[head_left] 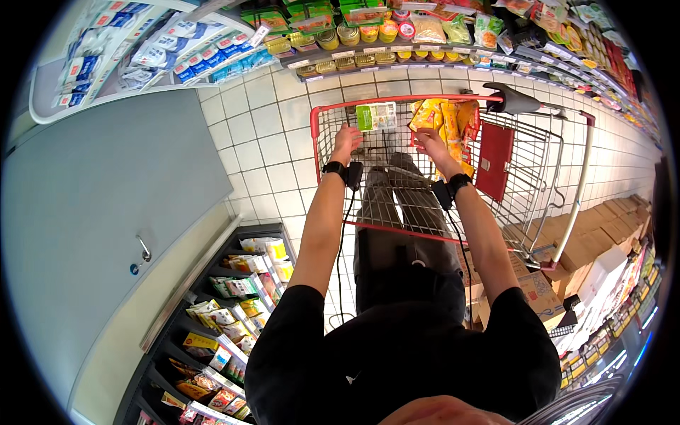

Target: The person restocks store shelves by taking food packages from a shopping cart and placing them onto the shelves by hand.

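A red wire shopping cart [520, 177] stands in front of me on the tiled aisle floor. My left hand [346, 139] reaches down into the cart's basket, just below a small green-and-white flat packet [376, 116] lying at the far end. My right hand [430, 142] is in the basket too, its fingers against several yellow-and-orange bags [448, 117]. Whether either hand grips anything is hard to tell. Both wrists carry black bands with cables running back along my arms.
Shelves of cans and packets [368, 35] run ahead. On my left is a grey chiller lid [106, 205] and an open cooler of packaged food [227, 319]. Cardboard boxes [588, 241] line the floor to the right.
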`<state>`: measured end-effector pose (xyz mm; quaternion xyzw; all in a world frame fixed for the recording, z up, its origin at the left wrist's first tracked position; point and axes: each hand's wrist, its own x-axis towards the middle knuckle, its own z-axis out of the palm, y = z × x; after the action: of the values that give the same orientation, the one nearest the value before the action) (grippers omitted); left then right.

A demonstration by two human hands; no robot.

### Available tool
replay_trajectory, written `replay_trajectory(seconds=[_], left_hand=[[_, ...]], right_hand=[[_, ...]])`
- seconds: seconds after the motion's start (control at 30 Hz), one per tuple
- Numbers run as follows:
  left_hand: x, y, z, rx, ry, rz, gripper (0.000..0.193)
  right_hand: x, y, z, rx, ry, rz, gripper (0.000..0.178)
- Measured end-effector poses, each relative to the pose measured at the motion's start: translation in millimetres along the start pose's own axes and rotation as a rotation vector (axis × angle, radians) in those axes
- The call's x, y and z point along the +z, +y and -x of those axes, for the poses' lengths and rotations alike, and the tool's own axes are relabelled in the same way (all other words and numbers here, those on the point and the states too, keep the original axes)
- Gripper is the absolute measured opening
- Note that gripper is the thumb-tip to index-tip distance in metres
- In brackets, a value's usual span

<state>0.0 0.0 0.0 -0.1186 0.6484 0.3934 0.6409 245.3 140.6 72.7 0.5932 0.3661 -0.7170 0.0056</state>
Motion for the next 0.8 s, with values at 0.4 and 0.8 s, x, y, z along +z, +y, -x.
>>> replay_trajectory(seconds=[0.4, 0.8], left_hand=[[6.2, -25.1, -105.1, 0.112, 0.156, -0.022, 0.055], [-6.0, -46.0, -151.6, 0.089, 0.208, -0.162, 0.043]], right_hand=[[-0.5, 17.7, -89.1, 0.066, -0.067, 0.025, 0.042], [-2.6, 40.7, -112.4, 0.125, -0.085, -0.119, 0.044]])
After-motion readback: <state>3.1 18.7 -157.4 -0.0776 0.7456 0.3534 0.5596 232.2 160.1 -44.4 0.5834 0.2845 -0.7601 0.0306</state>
